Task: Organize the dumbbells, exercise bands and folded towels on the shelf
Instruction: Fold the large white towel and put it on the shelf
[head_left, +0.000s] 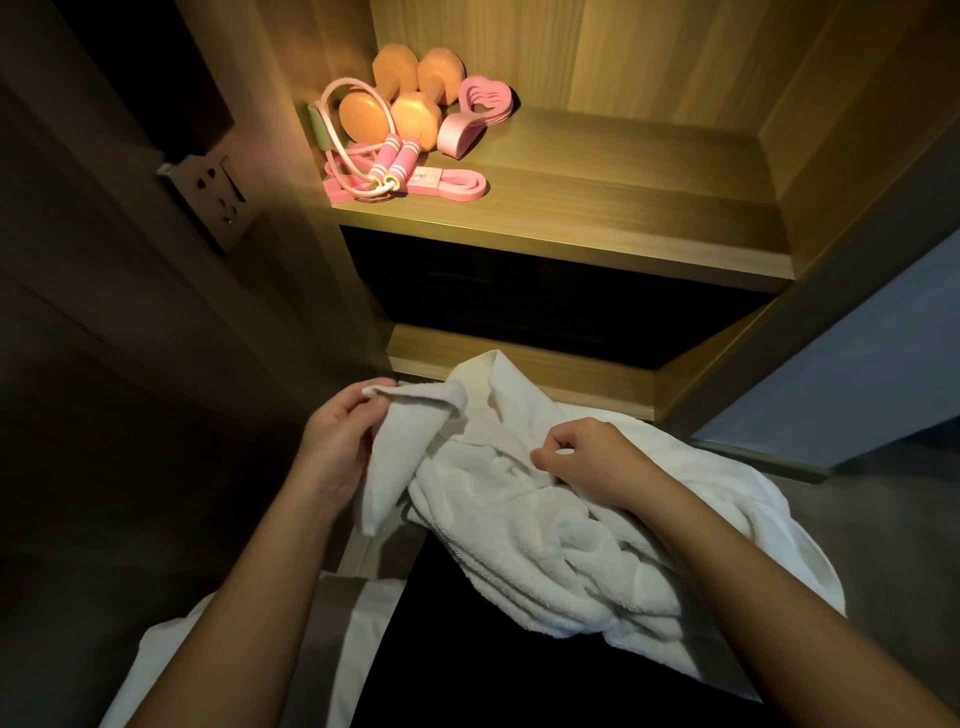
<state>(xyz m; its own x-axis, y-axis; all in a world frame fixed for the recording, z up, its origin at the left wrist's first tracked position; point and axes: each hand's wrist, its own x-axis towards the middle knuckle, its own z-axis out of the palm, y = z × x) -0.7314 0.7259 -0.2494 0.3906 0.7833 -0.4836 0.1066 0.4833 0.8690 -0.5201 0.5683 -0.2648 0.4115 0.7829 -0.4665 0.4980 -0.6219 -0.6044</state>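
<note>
two grips pinch the crumpled towel (519, 530), left hand (332, 441) at a corner, right hand (592, 462) mid-cloth; bunched so, it may fold lopsided.

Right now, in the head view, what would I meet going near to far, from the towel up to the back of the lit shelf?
white towel → lower shelf → flat pink band → jump rope handles → orange dumbbells

A metal-faced wall socket (213, 200) sat on the dark wall (104, 338) at the left. A pale blue-grey panel (857, 364) filled the right edge, and a white cloth (171, 649) lay at the lower left.
</note>
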